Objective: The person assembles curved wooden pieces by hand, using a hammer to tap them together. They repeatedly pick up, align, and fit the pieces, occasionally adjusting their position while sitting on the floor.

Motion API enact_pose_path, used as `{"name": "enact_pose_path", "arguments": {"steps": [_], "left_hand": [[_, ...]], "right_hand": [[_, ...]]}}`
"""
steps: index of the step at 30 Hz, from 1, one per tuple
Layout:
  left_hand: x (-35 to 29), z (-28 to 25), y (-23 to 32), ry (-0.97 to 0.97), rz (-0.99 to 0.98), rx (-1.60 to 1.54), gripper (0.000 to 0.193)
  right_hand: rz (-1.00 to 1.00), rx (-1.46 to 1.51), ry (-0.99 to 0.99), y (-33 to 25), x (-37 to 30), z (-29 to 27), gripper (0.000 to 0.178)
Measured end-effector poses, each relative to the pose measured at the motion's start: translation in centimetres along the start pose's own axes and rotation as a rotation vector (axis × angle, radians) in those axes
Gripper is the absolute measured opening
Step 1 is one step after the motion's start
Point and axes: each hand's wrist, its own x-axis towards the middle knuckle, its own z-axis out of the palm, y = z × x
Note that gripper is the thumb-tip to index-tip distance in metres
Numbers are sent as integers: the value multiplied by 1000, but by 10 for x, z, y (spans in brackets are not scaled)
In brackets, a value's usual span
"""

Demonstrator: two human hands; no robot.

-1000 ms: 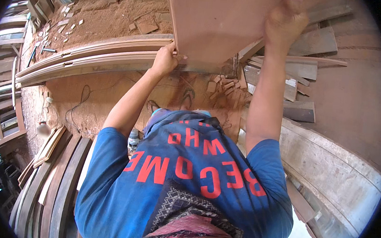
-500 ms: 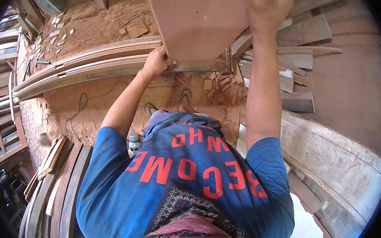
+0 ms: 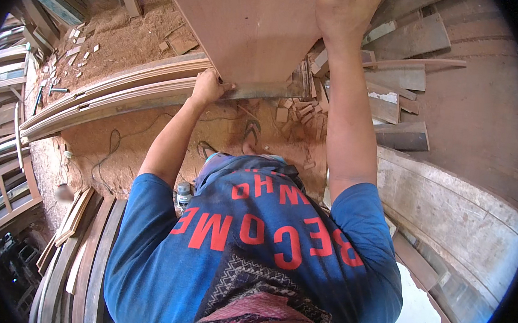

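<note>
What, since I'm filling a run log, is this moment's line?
left hand: at lower corner of board | right hand: gripping right edge | wood strips: left of board

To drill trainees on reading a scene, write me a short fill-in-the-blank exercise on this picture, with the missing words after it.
The hand higher in the picture is the person's ____ hand.
The other hand is at the lower ____ corner of the wide wooden panel.
The person's shirt is blue, with large lettering coloured ____.

Missing words: right; left; red.
</note>
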Motion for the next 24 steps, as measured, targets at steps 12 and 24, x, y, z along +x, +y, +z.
{"name": "enact_pose_path", "arguments": {"steps": [12,24], "left_hand": [[-5,4,1,45,55,81,38],[-8,4,1,106,91,35,31]], "right_hand": [[630,-388,-851,103,-133,-119,74],[779,-607,-971,169,-212,-106,64]]}}
